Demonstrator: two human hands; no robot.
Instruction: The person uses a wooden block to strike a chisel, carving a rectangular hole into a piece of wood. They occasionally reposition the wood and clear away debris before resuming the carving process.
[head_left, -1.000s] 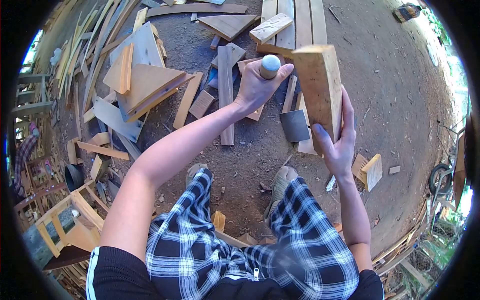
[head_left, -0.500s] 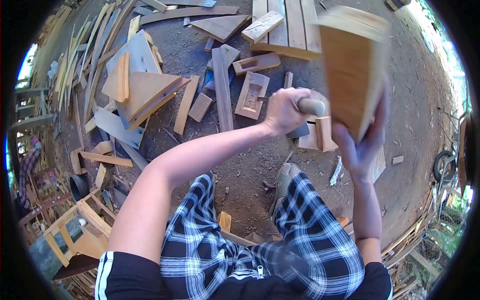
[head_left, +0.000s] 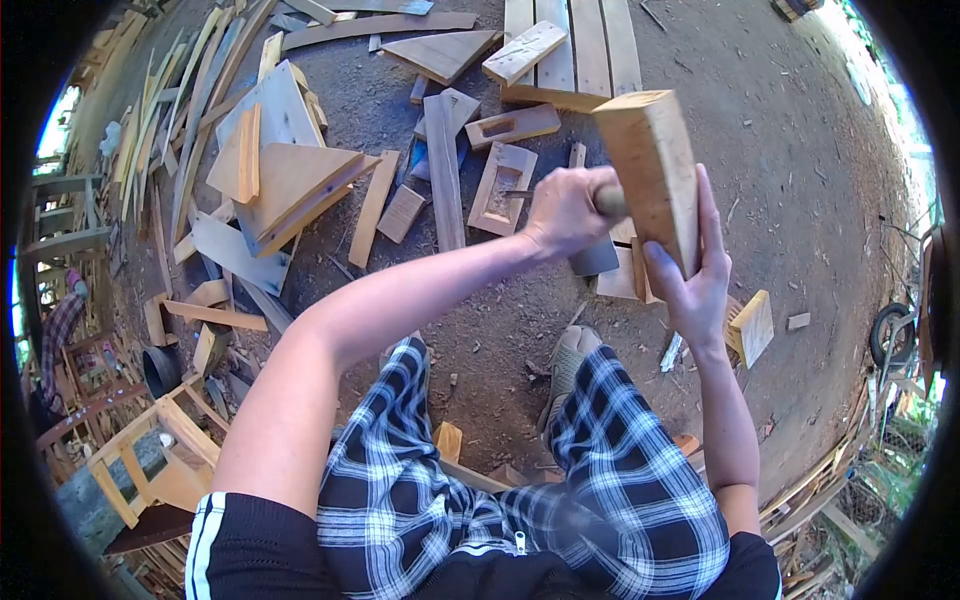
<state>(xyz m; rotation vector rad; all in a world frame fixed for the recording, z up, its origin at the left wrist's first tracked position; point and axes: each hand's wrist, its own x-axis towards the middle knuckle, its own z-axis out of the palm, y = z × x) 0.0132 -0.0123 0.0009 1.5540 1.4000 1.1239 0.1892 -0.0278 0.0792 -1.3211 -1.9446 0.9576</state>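
My left hand (head_left: 570, 212) is wrapped round a chisel's wooden handle (head_left: 612, 200), its thin dark blade (head_left: 518, 194) pointing left over a wooden block with a recess cut in it (head_left: 515, 160). In my right hand (head_left: 697, 295) is a thick wooden block (head_left: 655, 175), gripped at its lower end with the thumb in front and fingers behind. It stands nearly upright, and its left face overlaps the butt of the chisel handle. Just below my left hand a dark grey flat piece (head_left: 595, 258) shows beside some pale wood blocks (head_left: 618, 280).
A slotted block (head_left: 515, 125) lies beyond the recessed one. Angled wood pieces (head_left: 300, 195) are piled at left, with long strips (head_left: 200, 90) behind. A slatted wooden platform (head_left: 575, 100) stands at the top. Another person (head_left: 65, 320) is at far left; a tyre (head_left: 888, 333) lies right.
The wooden block in my right hand has swung left to the chisel handle, uncovering a pale block on the ground at right. My left hand and the chisel have shifted slightly left.
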